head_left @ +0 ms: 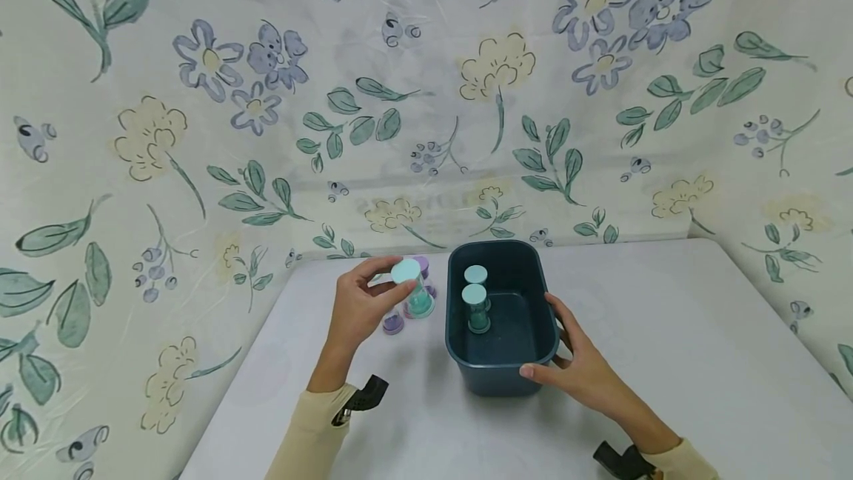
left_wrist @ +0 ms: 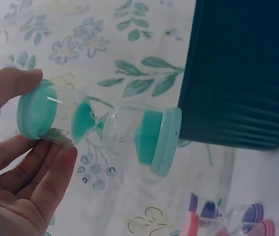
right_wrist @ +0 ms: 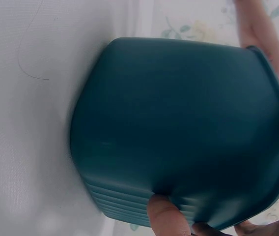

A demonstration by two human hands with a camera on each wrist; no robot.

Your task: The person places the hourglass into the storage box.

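Observation:
My left hand [head_left: 360,308] pinches the top cap of a green hourglass [left_wrist: 125,130] between thumb and fingers, left of the bin. Teal sand shows in both of its glass bulbs. With the fingers and thumb of my right hand [head_left: 586,365] I grip the right side of a dark teal bin [head_left: 496,380]. Inside that bin, toward its left wall, two mint-capped hourglasses [head_left: 474,296] stand upright. Behind and below my left hand are purple hourglasses [head_left: 393,323] and a pink one [left_wrist: 268,229], partly hidden in the head view.
A white tabletop [head_left: 666,317] lies under everything. Behind it hangs a floral cloth [head_left: 426,95], which also runs along the left and right sides. The bin's rim [head_left: 496,243] stands well above the table.

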